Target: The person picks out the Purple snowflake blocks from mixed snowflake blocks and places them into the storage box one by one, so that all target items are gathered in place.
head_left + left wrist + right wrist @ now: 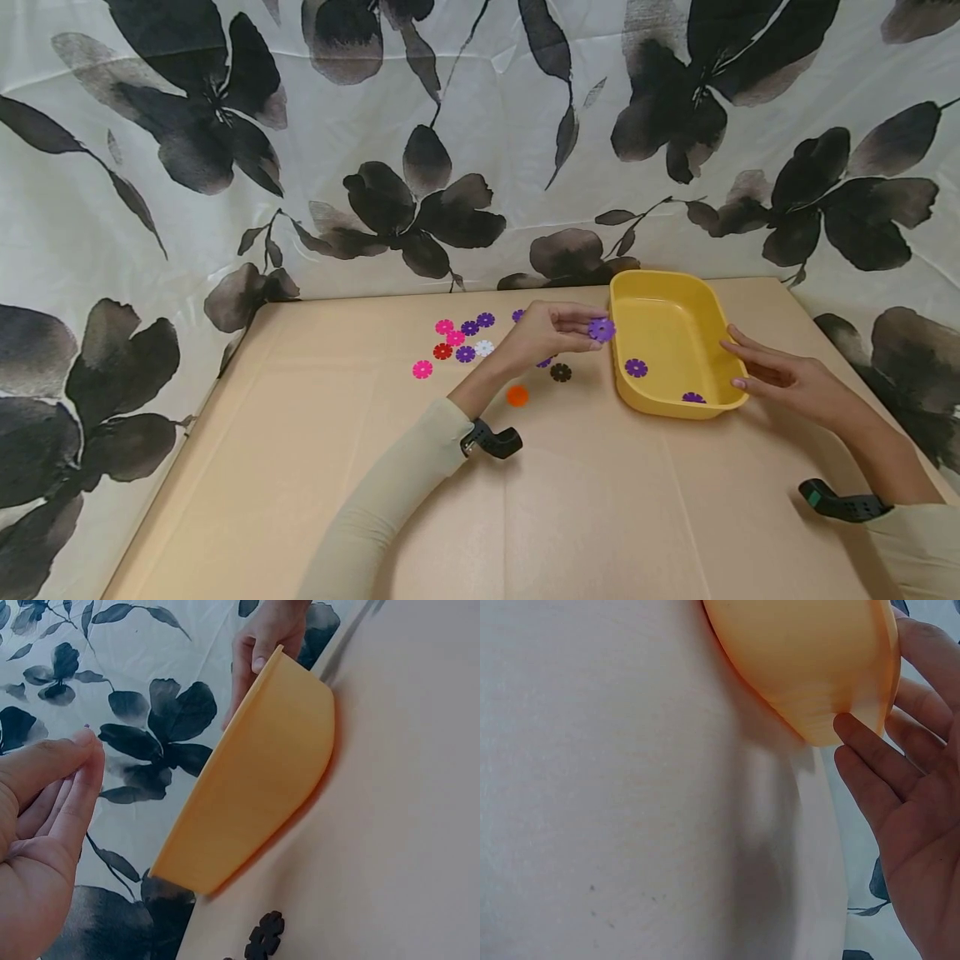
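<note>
My left hand [551,333] pinches a purple flower-shaped disc [601,330] between thumb and fingertips, just left of the yellow tub [675,292]. In the left wrist view, the left hand [49,799] is beside the tub's rim, the disc barely visible at the fingertips. Inside the tub lie a purple flower disc [636,367] and another purple one [693,397] partly hidden by the near wall. At the tub's right side, my right hand [787,379] touches the rim with fairly straight fingers. Its fingers [877,754] appear against the wall in the right wrist view.
Left of the tub, several loose flower discs lie on the tan table [300,467], including a red one [442,352], a white one [484,347] and a black one [560,372]. Nearer lies an orange disc [517,396]. A floral cloth [525,108] hangs behind.
</note>
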Demonstrator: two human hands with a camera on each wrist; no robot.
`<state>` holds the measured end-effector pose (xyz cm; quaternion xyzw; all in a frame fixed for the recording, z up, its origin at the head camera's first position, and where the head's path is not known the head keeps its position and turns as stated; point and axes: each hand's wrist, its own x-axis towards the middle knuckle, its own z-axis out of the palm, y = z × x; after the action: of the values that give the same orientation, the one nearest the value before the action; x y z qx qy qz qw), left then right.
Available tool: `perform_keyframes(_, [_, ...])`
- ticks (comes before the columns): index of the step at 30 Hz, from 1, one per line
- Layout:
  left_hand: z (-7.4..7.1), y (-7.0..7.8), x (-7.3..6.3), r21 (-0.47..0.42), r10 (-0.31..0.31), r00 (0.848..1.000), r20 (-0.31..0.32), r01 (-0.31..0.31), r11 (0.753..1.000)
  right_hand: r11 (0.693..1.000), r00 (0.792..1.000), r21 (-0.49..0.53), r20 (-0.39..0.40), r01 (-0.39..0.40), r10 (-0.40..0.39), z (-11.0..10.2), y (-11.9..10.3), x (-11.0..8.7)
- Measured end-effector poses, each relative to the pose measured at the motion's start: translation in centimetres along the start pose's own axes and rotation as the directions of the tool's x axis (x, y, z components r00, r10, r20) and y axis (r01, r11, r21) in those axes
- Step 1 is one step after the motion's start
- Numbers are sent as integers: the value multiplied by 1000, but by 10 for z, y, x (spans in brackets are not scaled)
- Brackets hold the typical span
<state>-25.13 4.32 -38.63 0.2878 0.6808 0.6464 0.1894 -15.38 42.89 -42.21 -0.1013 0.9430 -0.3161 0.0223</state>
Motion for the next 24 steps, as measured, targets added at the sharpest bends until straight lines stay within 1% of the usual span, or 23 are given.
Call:
perform_keyframes(7, [4, -1, 6, 27, 17, 1000, 4, -17, 999, 1000, 1000, -11, 1, -7, 7, 1, 1, -1])
perform_keyframes(16, [10, 2, 14, 64, 34, 999, 24, -36, 997, 1000, 1000, -10, -4, 2, -2, 1, 1, -1])
perform_keyframes(24, [15, 4, 22, 103, 48, 999, 19, -50, 993, 1000, 1000, -7, -6, -1, 1, 0, -1, -1])
